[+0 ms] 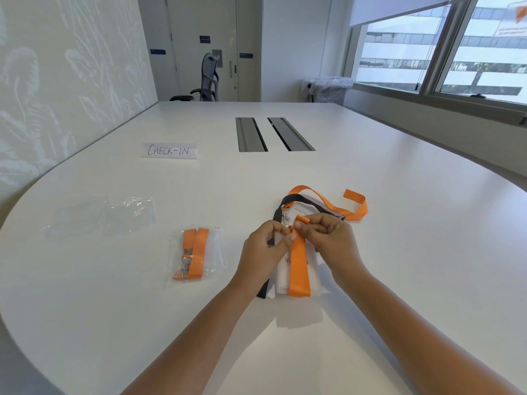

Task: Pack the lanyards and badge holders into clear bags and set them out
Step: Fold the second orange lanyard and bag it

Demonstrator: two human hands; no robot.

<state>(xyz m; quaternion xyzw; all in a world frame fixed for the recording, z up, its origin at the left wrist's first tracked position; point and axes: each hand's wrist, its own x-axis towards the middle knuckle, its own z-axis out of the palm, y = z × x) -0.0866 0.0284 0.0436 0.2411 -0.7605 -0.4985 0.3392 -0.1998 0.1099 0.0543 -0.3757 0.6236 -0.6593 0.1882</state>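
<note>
Both hands meet above the near centre of the table (370, 172). We note the left hand (263, 252) with fingers curled, pinching the top of an orange lanyard (299, 269) between thumb and forefinger; the right hand (330, 240) pinches the same strap just beside it, where a short end is folded over. From the pinch the strap hangs down in a flat doubled length over a white badge holder (313, 269), which sits behind it with some lettering partly hidden. We cannot tell whether the holder is gripped or only lying under the hands.

Largest first among the rest: the white table fills most of the view, with two grey slots (273, 134) set into its far middle. An office chair (206, 79) stands at the far end, a lined bin (330, 88) near the window (456, 52).

On the table, far left, lies an empty clear bag (114, 216), flat. Nearer us, between that bag and the left hand, lies a packed bag (195, 256) holding a folded orange strap with a metal clip. Beyond the hands lies a loose heap: a black lanyard (296, 199) with a metal clip (286, 215) and another orange strap (353, 208) looping to the right. A paper sign (169, 150) reading CHECK-IN lies beyond the bags, left of the slots
</note>
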